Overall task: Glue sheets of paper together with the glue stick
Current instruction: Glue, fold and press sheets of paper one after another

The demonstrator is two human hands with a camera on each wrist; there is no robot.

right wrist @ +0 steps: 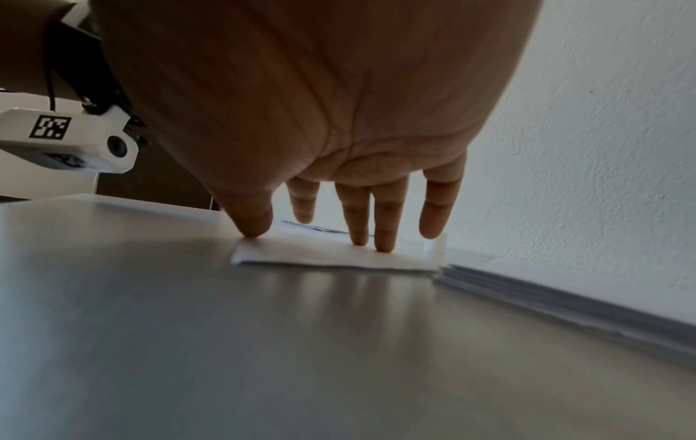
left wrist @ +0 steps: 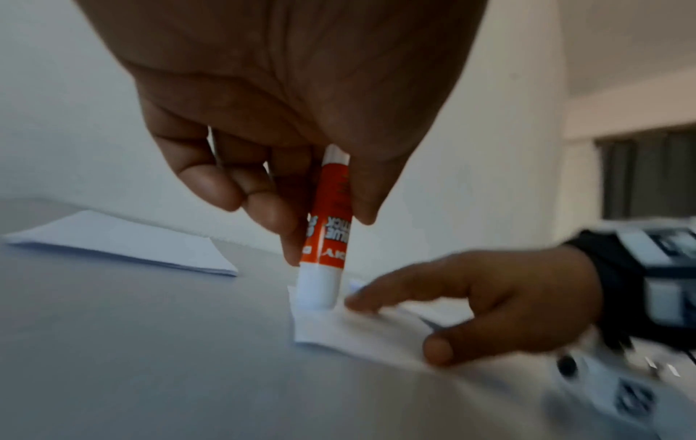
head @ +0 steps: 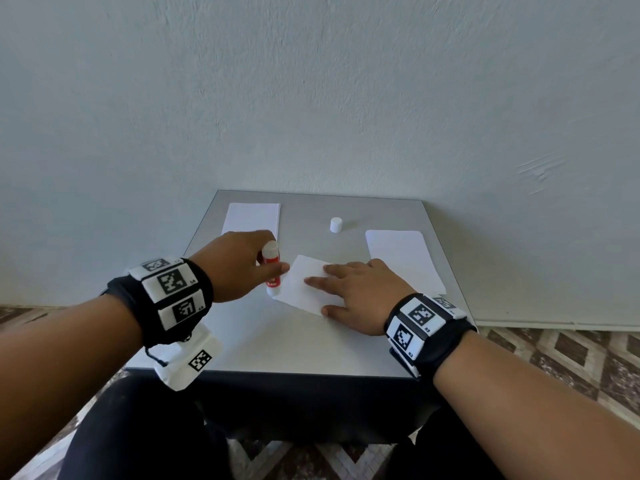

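My left hand [head: 242, 265] pinches a red and white glue stick [head: 271, 268] between thumb and fingers, holding it upside down. In the left wrist view the glue stick [left wrist: 325, 232] points down and its white end touches the left edge of a small white paper sheet [left wrist: 339, 330]. That sheet [head: 304, 287] lies in the middle of the grey table [head: 277, 341]. My right hand [head: 360, 292] presses it flat with straight fingers [right wrist: 376, 220] and thumb; the sheet [right wrist: 331, 253] shows beneath them.
A paper stack [head: 251, 218] lies at the table's far left and another stack [head: 403, 256] at the right. The white glue cap [head: 336, 224] stands near the far edge. A pale wall rises behind the table. Patterned floor surrounds it.
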